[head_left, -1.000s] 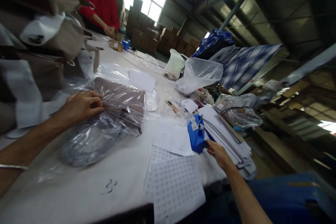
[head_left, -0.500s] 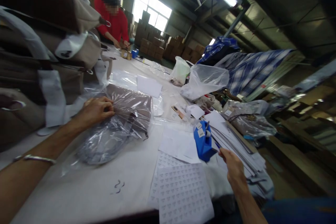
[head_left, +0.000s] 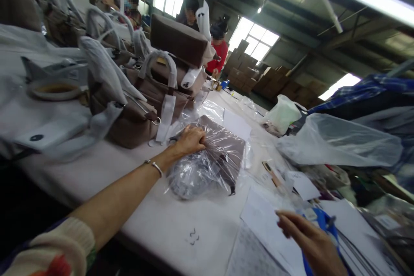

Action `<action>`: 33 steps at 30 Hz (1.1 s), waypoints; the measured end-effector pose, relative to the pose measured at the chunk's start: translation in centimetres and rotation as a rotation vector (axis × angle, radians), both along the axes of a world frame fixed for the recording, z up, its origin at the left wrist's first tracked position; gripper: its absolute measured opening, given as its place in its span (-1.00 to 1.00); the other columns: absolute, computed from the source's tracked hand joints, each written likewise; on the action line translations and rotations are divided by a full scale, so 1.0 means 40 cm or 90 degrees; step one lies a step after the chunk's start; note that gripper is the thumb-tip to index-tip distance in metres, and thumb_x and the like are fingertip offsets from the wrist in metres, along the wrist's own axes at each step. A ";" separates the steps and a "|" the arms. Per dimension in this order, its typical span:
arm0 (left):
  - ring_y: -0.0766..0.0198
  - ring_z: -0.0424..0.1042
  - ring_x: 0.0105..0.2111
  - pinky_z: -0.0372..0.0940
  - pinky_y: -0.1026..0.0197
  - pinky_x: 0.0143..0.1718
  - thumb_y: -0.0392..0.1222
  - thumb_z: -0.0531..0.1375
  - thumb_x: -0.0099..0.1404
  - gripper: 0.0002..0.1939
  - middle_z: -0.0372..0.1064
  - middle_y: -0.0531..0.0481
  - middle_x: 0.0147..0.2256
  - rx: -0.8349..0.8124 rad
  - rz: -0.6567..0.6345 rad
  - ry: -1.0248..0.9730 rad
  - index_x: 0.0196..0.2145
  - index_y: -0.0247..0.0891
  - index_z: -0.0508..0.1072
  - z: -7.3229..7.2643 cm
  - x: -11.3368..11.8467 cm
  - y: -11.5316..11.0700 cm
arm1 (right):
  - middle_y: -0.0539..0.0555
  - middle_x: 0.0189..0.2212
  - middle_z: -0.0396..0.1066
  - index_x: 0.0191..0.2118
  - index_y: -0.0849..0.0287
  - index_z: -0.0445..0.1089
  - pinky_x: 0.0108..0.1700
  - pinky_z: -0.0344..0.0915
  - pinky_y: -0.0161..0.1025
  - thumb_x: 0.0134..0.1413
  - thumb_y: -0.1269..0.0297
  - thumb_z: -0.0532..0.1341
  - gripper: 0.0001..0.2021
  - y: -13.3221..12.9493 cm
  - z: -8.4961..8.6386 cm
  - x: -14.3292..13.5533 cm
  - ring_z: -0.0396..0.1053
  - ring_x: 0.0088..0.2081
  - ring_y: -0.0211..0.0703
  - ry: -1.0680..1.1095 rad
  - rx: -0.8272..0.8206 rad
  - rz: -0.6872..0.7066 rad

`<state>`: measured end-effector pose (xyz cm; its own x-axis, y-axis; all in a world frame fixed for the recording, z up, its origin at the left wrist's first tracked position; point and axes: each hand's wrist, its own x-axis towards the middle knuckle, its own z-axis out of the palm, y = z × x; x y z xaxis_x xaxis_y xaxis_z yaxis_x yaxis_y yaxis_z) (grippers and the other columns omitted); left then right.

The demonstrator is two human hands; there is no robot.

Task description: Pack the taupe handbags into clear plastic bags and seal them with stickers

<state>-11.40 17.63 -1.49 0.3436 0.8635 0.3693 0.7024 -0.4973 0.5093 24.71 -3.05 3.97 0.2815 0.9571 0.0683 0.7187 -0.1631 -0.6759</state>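
A taupe bag (head_left: 226, 136) lies on the white-covered table (head_left: 155, 220), wrapped in clear crinkled plastic. My left hand (head_left: 191, 139) is closed on the plastic at the bag's left end. More loose plastic (head_left: 190, 179) bunches up below that hand. My right hand (head_left: 305, 233) is raised over the papers, its fingertips pressed together; anything between them is too small and blurred to name. Partly behind it is a blue tape dispenser (head_left: 330, 224).
Wrapped handbags (head_left: 129, 125) stand piled at the left. White sheets (head_left: 265, 220), a phone (head_left: 271, 173) and translucent plastic bags (head_left: 339, 140) lie on the right. A person in red (head_left: 219, 54) and others are farther back, near cardboard boxes (head_left: 241, 78).
The view has swung left, bringing more handbags into sight. My right hand has come away from the dispenser's lower end and is now on its left. My left hand still grips the plastic.
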 end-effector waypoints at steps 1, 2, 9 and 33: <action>0.12 0.40 -0.12 -0.08 -0.23 0.28 -0.26 0.28 0.12 -0.87 0.45 0.00 -0.21 0.004 0.002 -0.006 -0.31 -0.22 0.47 0.000 0.001 0.001 | 0.08 -0.52 0.50 -0.25 0.09 0.54 -0.40 0.42 -0.17 -0.18 -0.11 0.34 -0.58 0.050 0.034 -0.089 0.46 -0.46 -0.03 0.035 -0.042 0.098; 0.10 0.40 -0.10 -0.08 -0.23 0.28 -0.26 0.30 0.11 -0.77 0.45 -0.01 -0.18 0.008 0.002 -0.010 -0.23 -0.21 0.46 0.000 0.003 0.002 | 0.01 -0.55 0.47 -0.06 0.09 0.47 -0.40 0.38 -0.20 -0.09 -0.04 0.33 -0.52 0.100 0.064 -0.176 0.43 -0.46 -0.09 0.067 -0.085 0.203; -0.02 0.32 0.04 -0.06 -0.24 0.27 -0.15 0.36 0.11 -0.70 0.41 -0.09 -0.11 0.041 -0.012 0.019 -0.19 -0.21 0.45 -0.001 0.003 0.018 | -0.13 -0.54 0.36 -0.25 0.13 0.34 -0.46 0.09 -0.35 -0.06 0.39 0.29 -0.80 0.399 0.111 -0.514 0.26 -0.50 -0.30 -0.218 -0.129 0.510; 0.02 0.29 0.02 -0.08 -0.19 0.28 -0.13 0.38 0.10 -0.70 0.40 -0.05 -0.13 0.032 -0.019 -0.046 -0.24 -0.20 0.41 -0.043 0.019 0.035 | 0.23 0.34 0.07 0.37 -0.16 -0.07 -0.58 0.26 -0.31 0.16 -0.03 0.25 -0.26 0.355 0.011 -0.417 0.24 -0.63 -0.45 0.318 -0.209 0.362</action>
<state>-10.64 19.05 -3.21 0.3393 0.8329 0.4373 0.6495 -0.5436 0.5316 8.02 11.13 4.40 -0.3289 0.9120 -0.2450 0.3784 -0.1104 -0.9190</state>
